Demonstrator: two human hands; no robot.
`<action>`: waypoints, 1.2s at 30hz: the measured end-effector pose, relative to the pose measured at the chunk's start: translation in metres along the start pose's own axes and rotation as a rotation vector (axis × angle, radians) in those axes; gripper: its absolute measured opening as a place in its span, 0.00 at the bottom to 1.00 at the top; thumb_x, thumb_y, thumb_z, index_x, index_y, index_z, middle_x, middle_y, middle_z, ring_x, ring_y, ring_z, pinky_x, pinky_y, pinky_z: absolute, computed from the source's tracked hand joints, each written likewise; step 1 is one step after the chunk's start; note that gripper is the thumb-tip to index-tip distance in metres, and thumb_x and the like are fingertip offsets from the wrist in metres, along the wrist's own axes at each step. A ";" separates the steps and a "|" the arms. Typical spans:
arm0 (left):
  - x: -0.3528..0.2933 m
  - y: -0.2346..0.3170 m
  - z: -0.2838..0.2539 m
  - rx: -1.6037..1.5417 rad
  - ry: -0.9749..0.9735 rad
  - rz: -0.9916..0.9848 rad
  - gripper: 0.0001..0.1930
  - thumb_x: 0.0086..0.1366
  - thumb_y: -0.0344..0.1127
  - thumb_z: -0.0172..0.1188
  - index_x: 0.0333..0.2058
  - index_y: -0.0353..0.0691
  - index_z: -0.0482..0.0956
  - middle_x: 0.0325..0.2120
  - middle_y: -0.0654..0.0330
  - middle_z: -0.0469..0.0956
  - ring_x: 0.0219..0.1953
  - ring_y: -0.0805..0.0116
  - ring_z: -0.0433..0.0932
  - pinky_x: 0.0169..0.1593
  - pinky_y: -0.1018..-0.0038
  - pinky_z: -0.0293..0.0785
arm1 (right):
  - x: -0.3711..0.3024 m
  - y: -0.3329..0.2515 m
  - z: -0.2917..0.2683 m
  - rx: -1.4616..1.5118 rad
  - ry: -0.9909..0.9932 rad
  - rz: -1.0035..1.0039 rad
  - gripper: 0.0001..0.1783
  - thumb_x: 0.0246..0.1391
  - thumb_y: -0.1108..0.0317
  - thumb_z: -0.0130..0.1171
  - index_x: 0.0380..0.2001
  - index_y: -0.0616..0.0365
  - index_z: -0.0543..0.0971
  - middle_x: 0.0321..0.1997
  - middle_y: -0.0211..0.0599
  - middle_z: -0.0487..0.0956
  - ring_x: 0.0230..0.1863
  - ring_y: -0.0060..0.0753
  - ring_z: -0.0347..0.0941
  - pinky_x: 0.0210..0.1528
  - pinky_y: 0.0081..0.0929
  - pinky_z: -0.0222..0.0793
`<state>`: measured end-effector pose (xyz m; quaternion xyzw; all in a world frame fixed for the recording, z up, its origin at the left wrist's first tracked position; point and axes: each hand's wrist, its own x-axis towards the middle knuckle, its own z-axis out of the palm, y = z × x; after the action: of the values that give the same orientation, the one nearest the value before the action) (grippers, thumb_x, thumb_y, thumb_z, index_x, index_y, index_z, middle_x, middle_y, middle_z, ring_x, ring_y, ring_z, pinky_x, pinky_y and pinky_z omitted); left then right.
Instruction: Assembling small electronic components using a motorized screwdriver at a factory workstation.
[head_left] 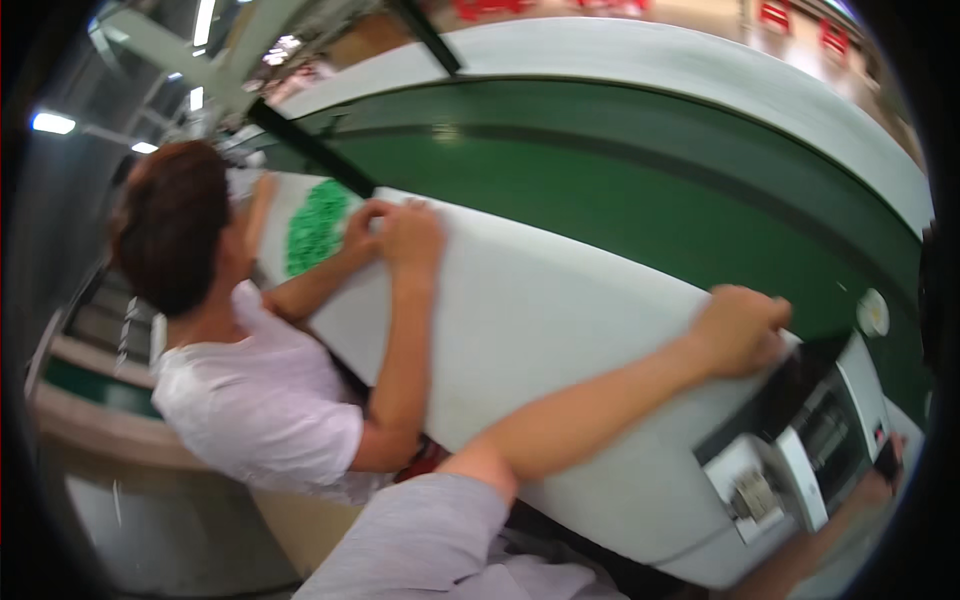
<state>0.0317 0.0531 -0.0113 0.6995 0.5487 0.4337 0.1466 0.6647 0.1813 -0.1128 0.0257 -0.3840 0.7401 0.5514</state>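
My left arm reaches across the white table, and my left hand (738, 328) is closed at the table's far edge, next to a small machine. Its fingers are curled in; what they hold, if anything, is hidden. The machine (828, 440) has a dark panel, a pale frame and a white block with a metal part at its near side. My right hand (882, 475) is at the machine's right side, beside a small black part (887, 456). Blur and the picture's rim hide its fingers, so its grip is unclear.
A co-worker (270, 390) in a white shirt works at the left, both hands together over the table (510, 310). Small green pieces (318, 228) lie piled there. Beyond the table runs a green conveyor belt (600, 190), with a round white thing (873, 312) on it. A dark post (312, 150) stands near the pile.
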 end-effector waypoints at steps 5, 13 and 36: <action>-0.011 -0.010 -0.020 0.177 -0.112 -0.133 0.07 0.59 0.41 0.68 0.35 0.49 0.82 0.20 0.61 0.79 0.24 0.61 0.81 0.29 0.63 0.75 | 0.068 0.173 0.134 0.333 0.629 -0.375 0.25 0.53 0.56 0.62 0.43 0.70 0.77 0.29 0.35 0.76 0.32 0.31 0.76 0.39 0.28 0.78; 0.008 -0.002 -0.015 0.068 -0.036 -0.168 0.07 0.62 0.38 0.69 0.35 0.45 0.82 0.24 0.62 0.79 0.26 0.64 0.79 0.33 0.67 0.75 | 0.091 0.181 0.194 0.479 0.729 -0.581 0.30 0.55 0.49 0.64 0.50 0.67 0.77 0.28 0.32 0.74 0.30 0.26 0.74 0.35 0.24 0.76; 0.125 -0.023 0.098 0.064 -0.251 0.395 0.19 0.56 0.43 0.70 0.45 0.48 0.78 0.51 0.53 0.80 0.55 0.51 0.79 0.54 0.53 0.70 | 0.077 0.167 0.102 0.371 0.761 -0.470 0.38 0.56 0.48 0.55 0.56 0.74 0.74 0.33 0.36 0.74 0.43 0.37 0.71 0.58 0.40 0.66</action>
<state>0.0951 0.2003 -0.0284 0.8460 0.3922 0.3460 0.1037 0.4556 0.1653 -0.0963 -0.0631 -0.0004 0.6082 0.7912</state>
